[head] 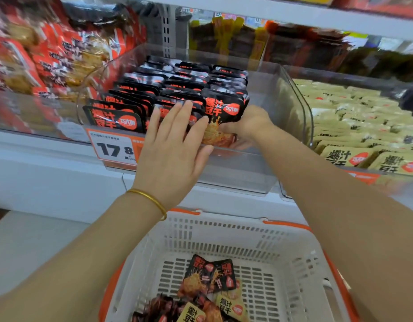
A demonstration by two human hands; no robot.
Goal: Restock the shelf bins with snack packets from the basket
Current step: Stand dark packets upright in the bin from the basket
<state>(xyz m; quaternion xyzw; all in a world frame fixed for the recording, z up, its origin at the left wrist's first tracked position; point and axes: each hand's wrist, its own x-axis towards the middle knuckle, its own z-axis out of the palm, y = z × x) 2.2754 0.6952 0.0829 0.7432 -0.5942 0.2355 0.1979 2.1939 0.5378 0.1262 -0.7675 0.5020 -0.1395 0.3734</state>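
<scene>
Reaching forward over the white basket [282,231], both forearms [316,182] stretch to the middle clear bin [272,89] on the shelf [50,173], which stands between a bin of red packets [50,59] and a bin of pale yellow packets [354,112]. Rows of black snack packets [177,82] stand upright in the middle bin. The left hand [175,140] lies flat, fingers straight, pressing against the front packets. The right hand [245,126], wrist bent inward, grips one black packet [224,110] at the front right of the rows, fingers curled beneath its lower edge. On the basket's floor lie loose packets [207,277]. A gold bangle [152,201] circles the left wrist.
</scene>
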